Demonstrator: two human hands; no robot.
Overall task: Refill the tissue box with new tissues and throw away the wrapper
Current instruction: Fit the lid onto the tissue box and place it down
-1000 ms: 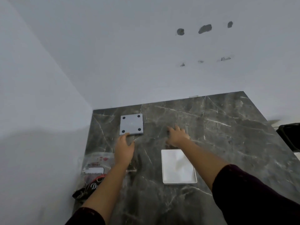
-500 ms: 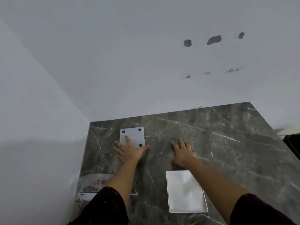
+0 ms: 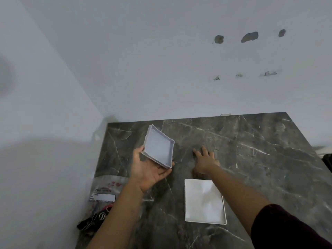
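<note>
My left hand (image 3: 149, 169) holds a shallow grey square tray (image 3: 159, 147), the tissue box's base plate, lifted off the dark marble counter (image 3: 251, 159) and tilted so its hollow side faces me. My right hand (image 3: 204, 159) lies flat on the counter with fingers spread and nothing in it. Just near of that hand, a white rectangular box part (image 3: 203, 202) rests flat on the counter. At the counter's left edge lies a clear plastic tissue wrapper (image 3: 104, 192) with a white label and red print.
A dark printed packet (image 3: 91, 224) lies at the near left edge, below the wrapper. White walls close the counter at the back and left. A black object (image 3: 327, 159) shows past the counter's right edge.
The grey tray lay face down on the counter, showing four dark feet. My left hand reached it, picked it up and turned it over. My right hand stayed pressed on the counter.
</note>
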